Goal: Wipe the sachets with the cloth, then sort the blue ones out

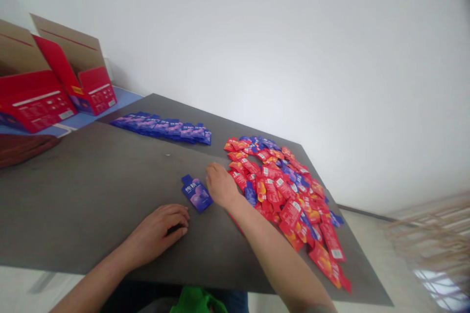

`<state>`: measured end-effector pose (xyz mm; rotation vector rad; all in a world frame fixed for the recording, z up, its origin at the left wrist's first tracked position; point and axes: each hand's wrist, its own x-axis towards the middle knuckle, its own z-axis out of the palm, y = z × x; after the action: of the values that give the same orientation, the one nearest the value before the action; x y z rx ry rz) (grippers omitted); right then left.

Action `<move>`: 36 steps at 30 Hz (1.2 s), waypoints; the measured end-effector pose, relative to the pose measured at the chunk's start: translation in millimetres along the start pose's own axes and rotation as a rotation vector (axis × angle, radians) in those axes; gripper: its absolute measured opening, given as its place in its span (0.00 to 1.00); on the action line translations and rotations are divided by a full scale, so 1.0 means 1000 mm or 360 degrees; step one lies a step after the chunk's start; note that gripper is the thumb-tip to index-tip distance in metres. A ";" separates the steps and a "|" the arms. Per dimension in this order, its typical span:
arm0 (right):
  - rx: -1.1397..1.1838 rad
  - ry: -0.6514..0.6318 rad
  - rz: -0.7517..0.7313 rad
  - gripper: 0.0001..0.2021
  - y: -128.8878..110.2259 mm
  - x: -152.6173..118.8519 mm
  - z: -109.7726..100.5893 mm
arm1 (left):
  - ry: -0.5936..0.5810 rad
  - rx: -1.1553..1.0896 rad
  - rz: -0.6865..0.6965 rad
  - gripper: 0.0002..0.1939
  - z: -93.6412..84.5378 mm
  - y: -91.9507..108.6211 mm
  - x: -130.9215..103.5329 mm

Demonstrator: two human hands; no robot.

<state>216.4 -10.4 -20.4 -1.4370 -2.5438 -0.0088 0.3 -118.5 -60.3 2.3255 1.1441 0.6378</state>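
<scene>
Two red cardboard boxes (pixel 55 88) are standing open at the far left, a row of blue packets (pixel 163 128) is lying across the dark surface (pixel 91 195), and something green, perhaps cloth (pixel 196 301), is showing below.

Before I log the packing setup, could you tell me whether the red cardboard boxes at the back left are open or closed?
Open. Both red cardboard boxes have their brown flaps standing up, though their insides are not visible from this angle.
</scene>
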 end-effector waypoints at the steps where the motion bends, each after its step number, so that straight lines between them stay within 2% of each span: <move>1: 0.0083 0.0118 0.0072 0.18 -0.008 0.006 0.007 | 0.0005 -0.0004 -0.0006 0.07 0.000 0.000 0.000; 3: 0.0221 0.0278 0.0215 0.25 -0.026 0.014 0.027 | 0.0013 -0.0009 -0.0008 0.06 0.001 0.000 -0.001; 6: 0.0244 0.0270 0.0278 0.30 -0.049 0.015 0.053 | 0.0006 -0.0013 0.0019 0.06 0.001 0.002 -0.002; 8: 0.0201 0.0249 0.0267 0.31 -0.056 0.012 0.058 | 0.0002 -0.0016 0.0027 0.05 0.001 0.003 -0.003; 12: 0.0128 0.0090 0.0378 0.29 -0.053 0.007 0.035 | 0.0021 -0.0022 0.0008 0.04 0.001 0.004 -0.003; 15: 0.0064 -0.0242 0.0555 0.28 -0.043 0.005 0.013 | 0.0020 -0.0053 0.0029 0.04 0.001 0.005 -0.003; 17: 0.0091 -0.0422 0.0604 0.26 -0.034 0.003 0.007 | 0.0010 -0.0078 0.0035 0.04 0.001 0.006 -0.003; 19: 0.0277 -0.0471 0.0594 0.21 -0.024 0.005 0.009 | -0.0003 -0.0101 0.0026 0.05 0.001 0.007 -0.003; 21: 0.0661 -0.0370 0.0621 0.15 -0.011 0.013 0.017 | -0.0012 -0.0126 0.0014 0.05 0.000 0.008 -0.004; 24: 0.1197 -0.0108 0.0767 0.13 0.009 0.043 0.032 | -0.0014 -0.0175 0.0010 0.05 -0.002 0.009 -0.005; 26: 0.1353 0.0007 0.0870 0.11 0.021 0.075 0.038 | -0.0019 -0.0206 0.0004 0.05 -0.003 0.010 -0.005; 32: 0.1444 0.0153 0.1022 0.09 0.045 0.194 0.041 | 0.0047 -0.0258 -0.0113 0.04 -0.012 0.015 -0.005; 36: 0.1347 0.0164 0.1006 0.13 0.051 0.251 0.045 | 0.0051 -0.0260 -0.0151 0.06 -0.010 0.016 -0.006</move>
<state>126.3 233.3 -20.9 -1.6647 -1.5516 0.9277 0.7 -130.0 -44.3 2.1183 1.1635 0.7086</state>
